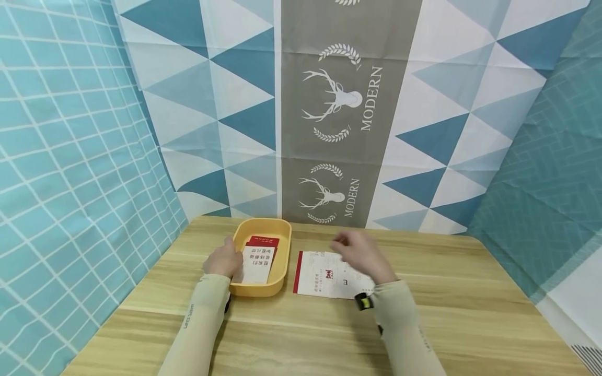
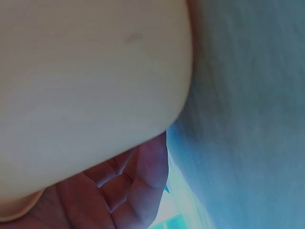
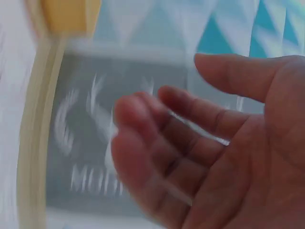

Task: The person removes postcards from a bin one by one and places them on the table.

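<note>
Two pale sleeves [image 1: 195, 329] reach over the wood-grain desk [image 1: 282, 339]. There a yellow tray [image 1: 261, 291] sits left of a red-edged, printed white sheet [image 1: 329, 275]. The right hand [image 1: 361, 254], its grip relaxed and empty, hovers over the sheet; the left hand [image 1: 223, 261] grips the tray, where a white card [image 1: 258, 262] overlaps a red card [image 1: 264, 241].

Cloth-walled booth [image 1: 66, 136], patterned hangings [image 1: 244, 104], wooden table [image 1: 470, 313]

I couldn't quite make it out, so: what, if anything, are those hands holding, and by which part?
The left hand holds the yellow tray by its left side. The right hand holds nothing.
</note>
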Action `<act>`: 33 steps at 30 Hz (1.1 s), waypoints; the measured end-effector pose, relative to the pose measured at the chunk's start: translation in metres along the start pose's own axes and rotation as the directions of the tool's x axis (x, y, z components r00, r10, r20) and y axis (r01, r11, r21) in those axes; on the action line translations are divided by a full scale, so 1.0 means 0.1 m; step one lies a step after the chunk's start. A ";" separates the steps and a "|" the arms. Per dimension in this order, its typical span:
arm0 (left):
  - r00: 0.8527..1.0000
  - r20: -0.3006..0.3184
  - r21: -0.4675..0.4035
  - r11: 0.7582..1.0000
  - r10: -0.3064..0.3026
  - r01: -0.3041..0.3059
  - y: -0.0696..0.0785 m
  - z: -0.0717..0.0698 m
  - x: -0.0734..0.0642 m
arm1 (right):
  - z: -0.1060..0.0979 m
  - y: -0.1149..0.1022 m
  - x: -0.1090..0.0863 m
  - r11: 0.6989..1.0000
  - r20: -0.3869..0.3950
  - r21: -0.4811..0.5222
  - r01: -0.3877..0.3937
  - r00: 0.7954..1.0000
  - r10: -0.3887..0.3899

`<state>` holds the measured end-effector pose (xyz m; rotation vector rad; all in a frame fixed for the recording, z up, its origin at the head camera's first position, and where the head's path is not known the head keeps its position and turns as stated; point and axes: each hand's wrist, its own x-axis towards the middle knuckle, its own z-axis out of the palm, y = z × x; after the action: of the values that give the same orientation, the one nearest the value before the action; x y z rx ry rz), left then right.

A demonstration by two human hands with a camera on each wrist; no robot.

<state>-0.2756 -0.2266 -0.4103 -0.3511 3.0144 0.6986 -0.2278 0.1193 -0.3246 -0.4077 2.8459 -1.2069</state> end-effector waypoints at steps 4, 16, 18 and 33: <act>1.000 0.003 -0.014 1.000 -0.004 0.004 -0.05 0.01 -0.03 | 0.47 -0.46 0.11 0.983 0.063 -0.035 0.178 0.982 -0.176; 0.999 -0.030 0.019 1.000 0.016 -0.016 -0.13 0.04 -0.10 | 1.76 -0.74 0.62 0.875 0.237 -0.320 0.364 0.925 -0.298; 0.999 -0.038 0.018 1.000 0.020 -0.019 -0.11 0.05 -0.09 | 1.87 -0.69 0.66 0.868 0.219 -0.408 0.283 0.953 -0.207; 0.997 -0.071 0.017 1.000 0.016 -0.015 -0.01 0.03 -0.02 | 1.99 -0.70 0.80 0.879 0.120 -0.475 0.028 0.992 0.033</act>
<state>-0.2734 -0.2258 -0.4133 -0.3599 3.0911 0.6764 -0.2642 -0.0868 -0.4082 -0.4672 3.0009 -0.4361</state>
